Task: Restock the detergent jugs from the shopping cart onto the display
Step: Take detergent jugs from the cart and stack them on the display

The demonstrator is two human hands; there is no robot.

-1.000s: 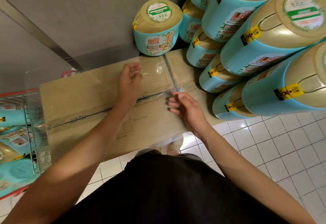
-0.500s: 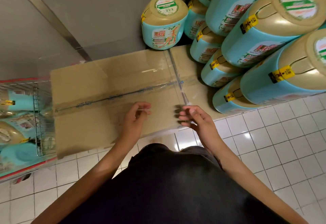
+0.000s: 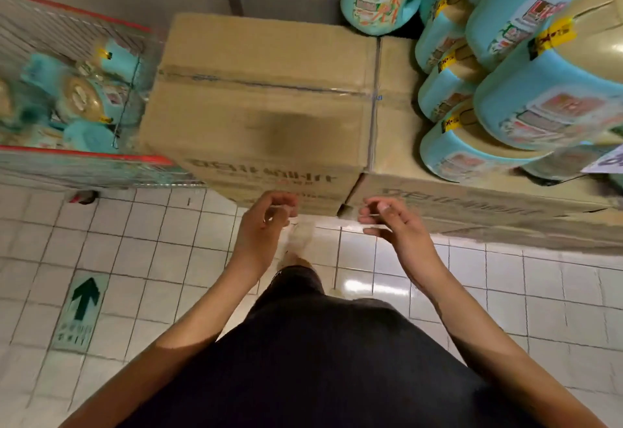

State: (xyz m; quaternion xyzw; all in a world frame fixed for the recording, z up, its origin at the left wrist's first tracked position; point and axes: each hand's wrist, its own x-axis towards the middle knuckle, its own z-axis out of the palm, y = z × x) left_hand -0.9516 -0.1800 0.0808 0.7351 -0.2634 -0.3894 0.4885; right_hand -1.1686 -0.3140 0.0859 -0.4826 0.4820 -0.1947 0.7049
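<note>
left hand and right hand low before two cardboard boxes, fingers curled toward thumbs, whether either grip holds anything cannot be told, detergent jugs stacked on the right-hand box, other jugs lying in the shopping cart at left, tiled floor

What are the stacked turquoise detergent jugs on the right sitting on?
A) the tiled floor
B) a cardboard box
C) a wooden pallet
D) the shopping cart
B: the detergent jugs rest on the flat top of the right-hand cardboard box.
</note>
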